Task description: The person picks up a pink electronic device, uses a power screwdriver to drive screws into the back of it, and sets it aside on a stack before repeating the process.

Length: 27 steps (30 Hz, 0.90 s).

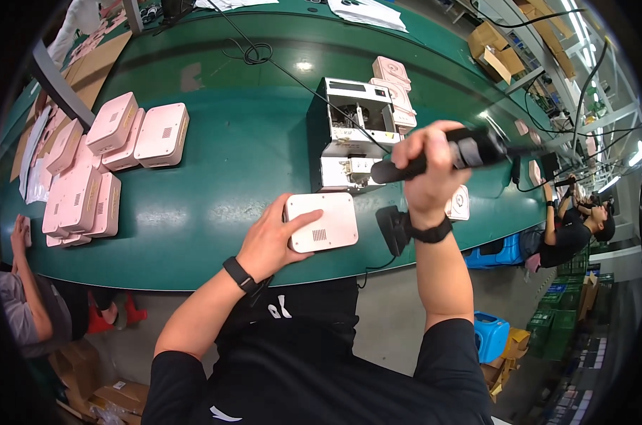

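My left hand [268, 239] grips the left side of a pale pink plastic case [331, 223], thumb laid across its top. The case rests on the table near the front edge, with a slotted vent and small corner holes facing up. Up and to the right, my right hand [431, 166] is wrapped round a black electric screwdriver [470, 150], raised above the table and slightly blurred. The screwdriver's tip points right, away from the case. Just behind the case stands a boxy metal screw feeder [353, 131], open at its front, close to the right hand.
Stacked pink cases [108, 127] fill the left of the green table [243, 156]; more pink cases [392, 81] stand behind the feeder. A black cable [293, 74] crosses the table. One person [27, 297] sits at the left, another person [576, 234] at the far right.
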Each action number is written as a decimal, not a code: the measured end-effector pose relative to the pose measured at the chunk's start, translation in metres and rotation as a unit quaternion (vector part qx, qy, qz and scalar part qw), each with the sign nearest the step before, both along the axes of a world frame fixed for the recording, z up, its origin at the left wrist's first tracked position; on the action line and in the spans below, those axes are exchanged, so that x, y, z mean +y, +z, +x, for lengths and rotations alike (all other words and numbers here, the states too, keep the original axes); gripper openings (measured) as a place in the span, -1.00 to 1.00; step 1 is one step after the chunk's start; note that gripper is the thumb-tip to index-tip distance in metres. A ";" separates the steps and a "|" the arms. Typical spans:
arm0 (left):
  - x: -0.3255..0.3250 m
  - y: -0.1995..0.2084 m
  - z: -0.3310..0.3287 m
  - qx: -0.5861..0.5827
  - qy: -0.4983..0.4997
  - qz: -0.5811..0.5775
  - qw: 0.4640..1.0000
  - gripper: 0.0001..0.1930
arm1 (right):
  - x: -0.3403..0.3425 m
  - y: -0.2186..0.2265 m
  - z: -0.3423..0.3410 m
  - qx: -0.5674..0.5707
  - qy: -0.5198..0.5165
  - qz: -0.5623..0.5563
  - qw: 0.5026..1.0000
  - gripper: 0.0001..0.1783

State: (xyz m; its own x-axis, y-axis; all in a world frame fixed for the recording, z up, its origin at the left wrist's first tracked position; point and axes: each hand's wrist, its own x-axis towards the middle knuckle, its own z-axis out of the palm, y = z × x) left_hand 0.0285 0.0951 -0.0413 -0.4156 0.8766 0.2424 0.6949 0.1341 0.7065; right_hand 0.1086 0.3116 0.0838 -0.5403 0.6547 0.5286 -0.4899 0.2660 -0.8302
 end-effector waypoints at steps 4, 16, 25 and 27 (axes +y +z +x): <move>0.002 0.000 -0.005 0.002 0.006 -0.004 1.000 -0.23 | -0.004 0.006 0.004 -0.074 0.008 -0.001 0.997 -0.84; 0.003 -0.005 -0.004 0.014 0.013 -0.007 1.000 -0.21 | -0.037 -0.021 0.059 -0.071 0.035 -0.060 0.995 -0.84; 0.002 -0.005 -0.004 0.012 0.013 0.004 1.000 -0.22 | -0.036 -0.040 0.061 -0.045 0.054 -0.074 0.995 -0.83; 0.002 -0.004 -0.003 0.012 0.013 0.004 1.000 -0.22 | -0.039 -0.039 0.060 -0.064 0.056 -0.056 0.995 -0.83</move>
State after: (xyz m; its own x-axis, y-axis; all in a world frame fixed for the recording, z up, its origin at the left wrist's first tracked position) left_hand 0.0251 0.0973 -0.0453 -0.4317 0.8638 0.2596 0.7077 0.1459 0.6913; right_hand 0.1687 0.2722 0.0448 -0.6718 0.6373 0.3775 -0.3998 0.1171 -0.9091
